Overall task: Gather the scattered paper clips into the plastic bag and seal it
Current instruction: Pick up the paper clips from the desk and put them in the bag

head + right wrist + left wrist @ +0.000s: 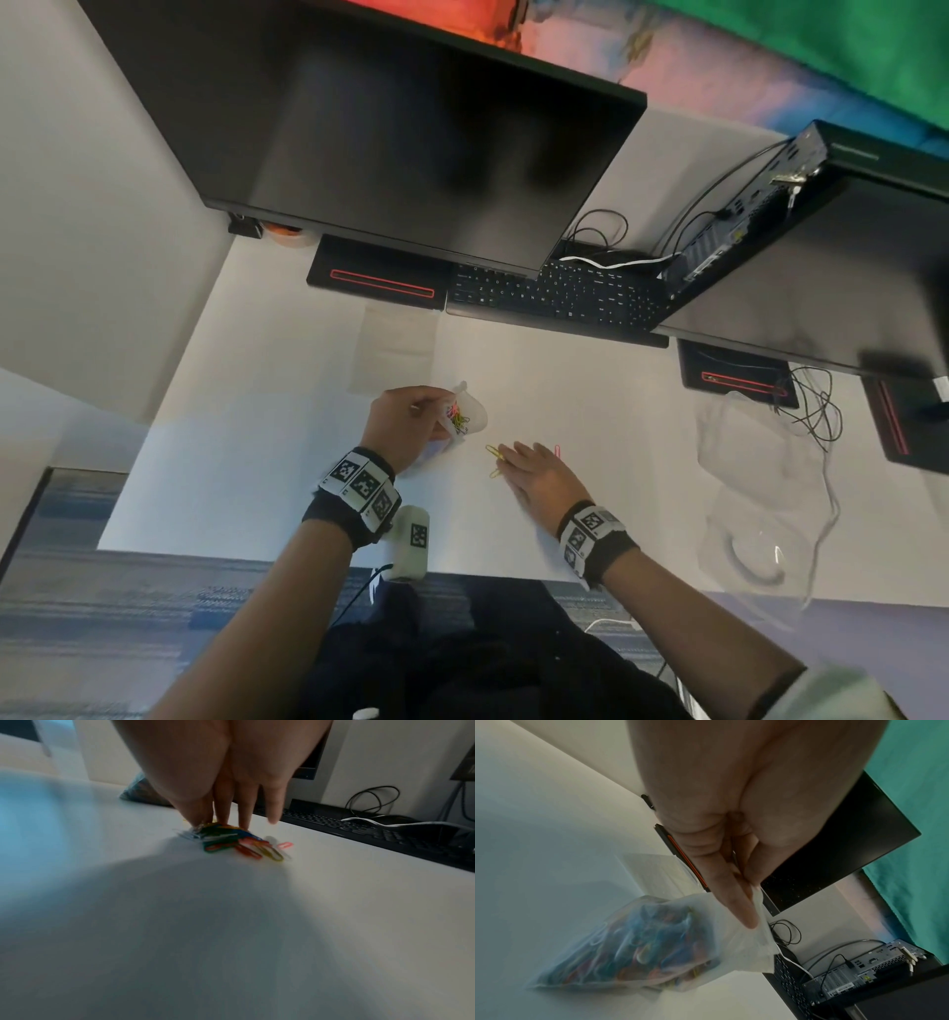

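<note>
My left hand (411,419) pinches the top edge of a small clear plastic bag (464,413) that holds several coloured paper clips. In the left wrist view the plastic bag (639,947) hangs from my fingers (734,898) with its bottom on the white desk. My right hand (534,475) lies flat on the desk to the right of the bag, fingers straight. In the right wrist view its fingertips (243,821) press on a small heap of coloured paper clips (231,841). Yellow clips (494,453) and a pink clip (557,450) show beside the fingers.
A black keyboard (560,298) and a dark monitor (390,139) stand at the back of the white desk (267,462). Larger clear plastic bags (755,488) and cables (816,411) lie at the right. A small computer (744,205) stands back right.
</note>
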